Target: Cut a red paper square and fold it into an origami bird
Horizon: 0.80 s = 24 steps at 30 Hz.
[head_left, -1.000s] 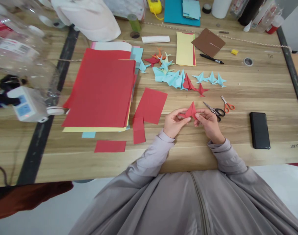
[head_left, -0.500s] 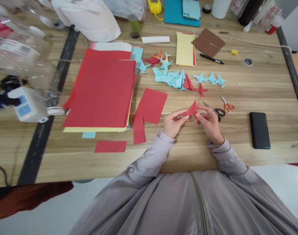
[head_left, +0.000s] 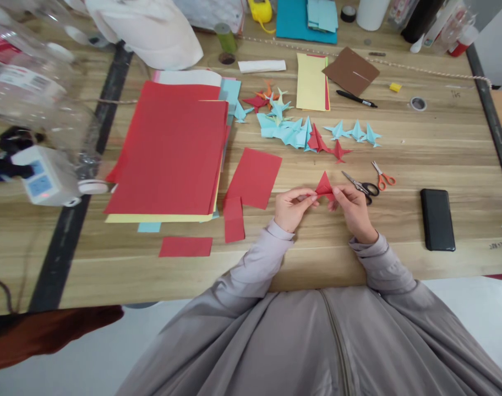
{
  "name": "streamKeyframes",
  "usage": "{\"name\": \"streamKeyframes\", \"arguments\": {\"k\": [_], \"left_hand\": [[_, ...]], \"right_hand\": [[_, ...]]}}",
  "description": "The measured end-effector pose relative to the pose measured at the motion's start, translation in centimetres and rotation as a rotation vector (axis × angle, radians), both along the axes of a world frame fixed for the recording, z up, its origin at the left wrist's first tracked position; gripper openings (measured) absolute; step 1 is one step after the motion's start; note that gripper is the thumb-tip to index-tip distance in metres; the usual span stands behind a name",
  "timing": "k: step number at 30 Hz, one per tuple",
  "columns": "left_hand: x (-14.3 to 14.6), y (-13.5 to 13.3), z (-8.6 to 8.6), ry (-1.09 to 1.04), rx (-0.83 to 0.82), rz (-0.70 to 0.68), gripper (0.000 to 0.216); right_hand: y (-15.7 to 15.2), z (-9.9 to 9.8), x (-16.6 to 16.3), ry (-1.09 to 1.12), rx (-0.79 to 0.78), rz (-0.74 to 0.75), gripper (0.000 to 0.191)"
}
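A small folded red paper piece (head_left: pixel 324 185) with a pointed top is held just above the wooden table (head_left: pixel 420 159). My left hand (head_left: pixel 291 208) pinches its left side, fingers closed. Closed on its right side is my right hand (head_left: pixel 352 209). Black-handled scissors (head_left: pixel 360 187) lie just right of my right hand. A red paper rectangle (head_left: pixel 254 177) lies to the left of my left hand.
A stack of red sheets (head_left: pixel 170 151) covers the left middle. Several folded blue and red paper figures (head_left: pixel 312 132) lie beyond my hands. Orange scissors (head_left: pixel 383 176), a black phone (head_left: pixel 437 219), a pen (head_left: pixel 356 99) and red scraps (head_left: pixel 185 247) lie around.
My fingers have shifted on the red folded piece, turning its point a little more upright. The hands stay in the same spot.
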<state>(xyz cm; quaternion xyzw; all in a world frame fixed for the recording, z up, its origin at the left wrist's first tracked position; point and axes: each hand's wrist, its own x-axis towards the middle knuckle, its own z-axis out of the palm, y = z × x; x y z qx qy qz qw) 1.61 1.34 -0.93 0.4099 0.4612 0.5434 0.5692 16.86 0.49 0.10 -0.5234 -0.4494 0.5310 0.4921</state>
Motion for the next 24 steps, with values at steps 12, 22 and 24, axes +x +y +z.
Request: {"name": "streamKeyframes", "arguments": {"k": [12,22,24], "left_hand": [[-0.15,0.22,-0.28,0.104,-0.008,0.029,0.023],[-0.3,0.29,-0.52,0.039,-0.039,0.058,0.024],[-0.38,0.35,-0.71,0.022,-0.039,0.057,0.026]], "right_hand": [[0.01,-0.19,-0.23,0.049,-0.07,0.03,0.032],[-0.09,0.58,-0.11,-0.008,-0.063,0.103,0.031],[-0.11,0.55,-0.06,-0.021,-0.06,0.133,0.033]]}}
